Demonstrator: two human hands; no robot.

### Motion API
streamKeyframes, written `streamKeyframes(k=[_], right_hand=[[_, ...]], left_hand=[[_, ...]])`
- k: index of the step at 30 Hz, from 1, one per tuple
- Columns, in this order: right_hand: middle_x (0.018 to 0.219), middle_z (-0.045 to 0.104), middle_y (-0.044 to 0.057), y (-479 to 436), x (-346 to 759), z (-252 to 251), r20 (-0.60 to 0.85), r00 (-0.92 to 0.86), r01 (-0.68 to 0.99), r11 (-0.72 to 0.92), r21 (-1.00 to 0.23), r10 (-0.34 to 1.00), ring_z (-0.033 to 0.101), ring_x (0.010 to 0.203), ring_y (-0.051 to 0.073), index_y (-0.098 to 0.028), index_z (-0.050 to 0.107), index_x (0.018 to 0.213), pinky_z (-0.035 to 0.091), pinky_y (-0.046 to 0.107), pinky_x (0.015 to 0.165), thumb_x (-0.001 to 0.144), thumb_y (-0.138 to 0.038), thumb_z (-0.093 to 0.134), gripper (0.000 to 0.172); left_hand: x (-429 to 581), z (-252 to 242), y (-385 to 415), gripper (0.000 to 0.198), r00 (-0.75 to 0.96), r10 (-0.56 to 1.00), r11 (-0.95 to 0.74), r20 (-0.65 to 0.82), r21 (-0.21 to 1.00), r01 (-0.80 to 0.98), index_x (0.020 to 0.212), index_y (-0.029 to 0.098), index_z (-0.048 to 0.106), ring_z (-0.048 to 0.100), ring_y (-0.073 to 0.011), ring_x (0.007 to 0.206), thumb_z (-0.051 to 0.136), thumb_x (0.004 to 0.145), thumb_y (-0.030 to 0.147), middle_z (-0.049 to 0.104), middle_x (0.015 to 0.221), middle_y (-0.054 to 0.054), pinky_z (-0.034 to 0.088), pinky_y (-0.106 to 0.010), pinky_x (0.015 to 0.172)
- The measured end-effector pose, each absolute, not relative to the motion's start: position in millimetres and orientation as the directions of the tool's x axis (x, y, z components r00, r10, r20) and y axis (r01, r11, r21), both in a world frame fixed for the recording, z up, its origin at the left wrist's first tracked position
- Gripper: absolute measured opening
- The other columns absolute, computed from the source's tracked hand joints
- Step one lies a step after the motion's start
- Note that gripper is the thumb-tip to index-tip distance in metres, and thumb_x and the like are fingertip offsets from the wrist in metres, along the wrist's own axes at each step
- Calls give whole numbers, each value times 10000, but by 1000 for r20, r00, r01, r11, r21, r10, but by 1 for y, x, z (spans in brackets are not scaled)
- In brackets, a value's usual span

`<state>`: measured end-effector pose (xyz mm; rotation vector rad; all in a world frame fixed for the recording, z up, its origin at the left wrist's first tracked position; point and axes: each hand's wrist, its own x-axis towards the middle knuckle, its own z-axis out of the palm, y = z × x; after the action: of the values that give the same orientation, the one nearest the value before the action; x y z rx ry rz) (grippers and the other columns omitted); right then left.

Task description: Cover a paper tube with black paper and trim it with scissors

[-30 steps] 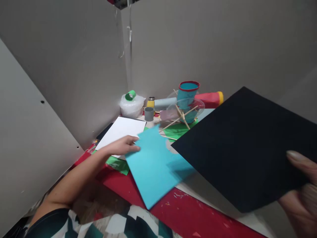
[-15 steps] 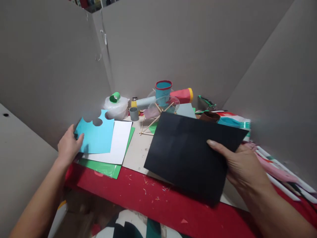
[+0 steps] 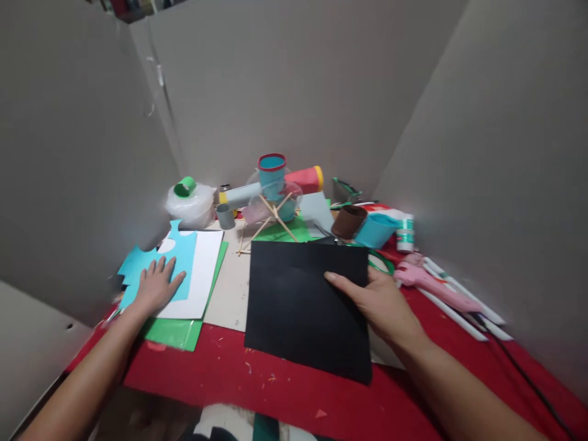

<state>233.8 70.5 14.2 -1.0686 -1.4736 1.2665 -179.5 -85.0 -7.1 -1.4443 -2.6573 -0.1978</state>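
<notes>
A black sheet of paper (image 3: 298, 300) lies flat across the beige board (image 3: 227, 294) and the red tabletop (image 3: 285, 392). My right hand (image 3: 379, 303) grips its right edge, thumb on top. To the left, a light blue sheet with cut-out notches (image 3: 151, 263) rests on a white sheet (image 3: 202, 269), which lies on a green sheet (image 3: 177, 334). My left hand (image 3: 156, 285) lies flat on the blue sheet with its fingers spread.
Grey cardboard walls (image 3: 68, 153) enclose the desk on three sides. At the back stand a blue cup with a red rim (image 3: 272, 168), a stick frame (image 3: 269, 220), a grey cup (image 3: 225, 215) and a plastic bag (image 3: 190, 205). A brown cup (image 3: 349, 222) and pink glue gun (image 3: 429, 282) sit right.
The black sheet came down from the air onto the table. My left hand carried the blue sheet left, laid it on the white sheet and flattened on it.
</notes>
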Motion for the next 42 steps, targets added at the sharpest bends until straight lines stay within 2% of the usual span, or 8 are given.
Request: streamKeyframes(k=[6, 10, 15, 19, 24, 31, 38, 42], right_hand=[[993, 794, 66, 80, 231, 13, 294, -160, 87, 310, -947, 942, 742, 862, 289, -229, 726, 1051, 608, 424, 752, 736, -461, 746, 391], [989, 779, 64, 94, 238, 12, 417, -21, 155, 415, -896, 909, 709, 934, 284, -224, 719, 994, 550, 440, 874, 729, -444, 744, 345], [952, 763, 65, 104, 255, 22, 512, 125, 202, 484, -852, 850, 702, 875, 253, -214, 707, 997, 536, 398, 824, 794, -421, 699, 291], [903, 756, 49, 100, 262, 30, 572, 199, 238, 527, -816, 796, 696, 854, 244, -230, 708, 930, 528, 397, 825, 826, -420, 679, 218], [711, 713, 5, 87, 257, 32, 603, 84, 280, 562, -778, 793, 662, 682, 216, -258, 698, 755, 536, 345, 666, 776, -440, 723, 184], [672, 715, -8, 81, 251, 30, 630, -87, 301, 623, -722, 772, 658, 619, 197, -273, 695, 711, 542, 315, 614, 801, -400, 712, 156], [682, 720, -23, 83, 252, 24, 696, -182, 286, 714, -639, 695, 664, 614, 169, -248, 687, 747, 539, 277, 615, 813, -294, 715, 86], [693, 717, -20, 84, 253, 21, 704, -232, 287, 739, -610, 671, 667, 620, 166, -245, 674, 763, 536, 271, 614, 837, -276, 707, 87]], left_hand=[[-199, -12, -73, 730, -395, 908, 384, 142, 98, 918, 1434, 117, 544, 354, -400, 1476, 389, 864, 547, 471, 1551, -188, 300, -541, 1180], [-175, 4, -55, 670, -370, 907, 278, 201, 375, 884, 1409, 150, 545, 517, -341, 1372, 430, 894, 562, 552, 1483, -183, 414, -484, 1122], [-98, 24, -25, 693, -198, 976, 93, 92, 648, 756, 1398, 157, 541, 663, -348, 1163, 517, 873, 608, 628, 1387, -199, 543, -475, 942], [-55, 23, 4, 664, -79, 995, 23, 55, 662, 749, 1373, 147, 563, 719, -276, 930, 528, 873, 583, 699, 1253, -186, 569, -413, 829], [-30, 12, 42, 601, 26, 1000, -19, -2, 647, 762, 1338, 127, 574, 689, -229, 801, 558, 868, 501, 707, 1194, -180, 533, -353, 716], [-17, -2, 74, 396, 136, 987, -58, -85, 603, 795, 1026, 186, 670, 624, -201, 739, 779, 676, 336, 697, 874, -43, 449, -289, 649], [-23, -6, 69, 121, 126, 988, -49, -94, 577, 815, 787, 193, 582, 531, -171, 655, 691, 769, 242, 587, 693, 5, 357, -285, 610], [-32, -8, 62, 129, 75, 996, -32, -48, 595, 803, 698, 198, 525, 509, -152, 624, 581, 793, 130, 565, 646, 10, 357, -285, 620]])
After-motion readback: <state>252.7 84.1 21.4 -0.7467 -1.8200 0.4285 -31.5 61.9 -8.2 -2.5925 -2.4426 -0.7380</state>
